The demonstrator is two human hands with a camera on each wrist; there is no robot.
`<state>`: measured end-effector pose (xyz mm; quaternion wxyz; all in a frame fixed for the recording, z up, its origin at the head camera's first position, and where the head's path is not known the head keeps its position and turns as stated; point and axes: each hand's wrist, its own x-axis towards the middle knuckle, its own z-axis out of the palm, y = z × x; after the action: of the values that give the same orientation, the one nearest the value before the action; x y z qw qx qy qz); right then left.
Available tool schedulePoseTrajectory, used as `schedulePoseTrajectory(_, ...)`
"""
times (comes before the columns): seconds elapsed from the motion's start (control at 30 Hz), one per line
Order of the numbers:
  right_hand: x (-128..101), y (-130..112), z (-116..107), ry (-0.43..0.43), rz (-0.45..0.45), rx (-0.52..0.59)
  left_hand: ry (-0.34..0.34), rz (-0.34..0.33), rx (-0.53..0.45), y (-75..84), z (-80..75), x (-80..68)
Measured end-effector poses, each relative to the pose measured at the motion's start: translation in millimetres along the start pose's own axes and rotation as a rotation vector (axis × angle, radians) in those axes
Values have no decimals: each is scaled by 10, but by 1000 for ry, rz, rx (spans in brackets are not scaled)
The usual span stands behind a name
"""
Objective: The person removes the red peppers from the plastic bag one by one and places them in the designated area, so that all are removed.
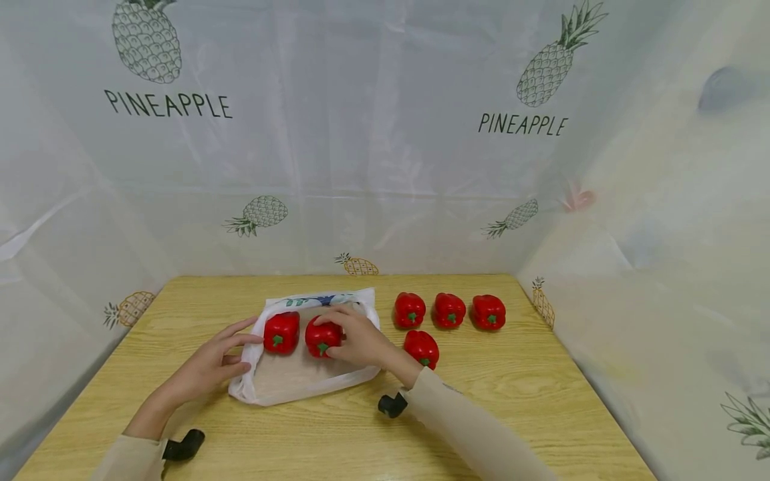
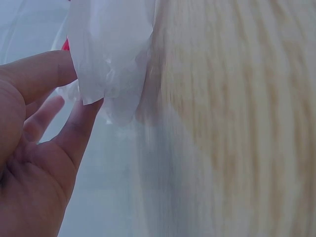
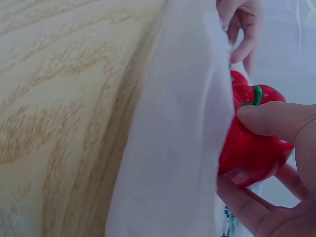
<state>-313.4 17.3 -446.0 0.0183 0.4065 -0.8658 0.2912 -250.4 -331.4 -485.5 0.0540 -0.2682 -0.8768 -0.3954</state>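
Note:
A white plastic bag (image 1: pixel 301 381) lies open on the wooden table (image 1: pixel 511 401) with two red bell peppers in it. My right hand (image 1: pixel 356 338) grips the right-hand pepper (image 1: pixel 321 339) inside the bag; in the right wrist view my thumb (image 3: pixel 276 118) and fingers curl round that pepper (image 3: pixel 252 158) behind the bag's white wall (image 3: pixel 182 148). The other bagged pepper (image 1: pixel 281 332) sits just to its left. My left hand (image 1: pixel 216 361) rests with straight fingers against the bag's left rim, and the left wrist view shows the bag's edge (image 2: pixel 108 59) at my fingertips (image 2: pixel 79 128).
Several more red peppers stand on the table right of the bag: a row of three (image 1: pixel 450 309) and one nearer (image 1: pixel 422 348). Pineapple-printed translucent sheets (image 1: pixel 385 133) wall in the table at the back and both sides. Bare wood lies in front of the bag.

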Motion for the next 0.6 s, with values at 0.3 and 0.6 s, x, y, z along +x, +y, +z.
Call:
schedulePoseTrajectory(0.3,-91,-22,-162,0,16,102,-3,11,-18,4,-1,7)
schedulePoseTrajectory(0.6,-184,-56,-375,-23,38,119,-3,-6,-19,42,-5,3)
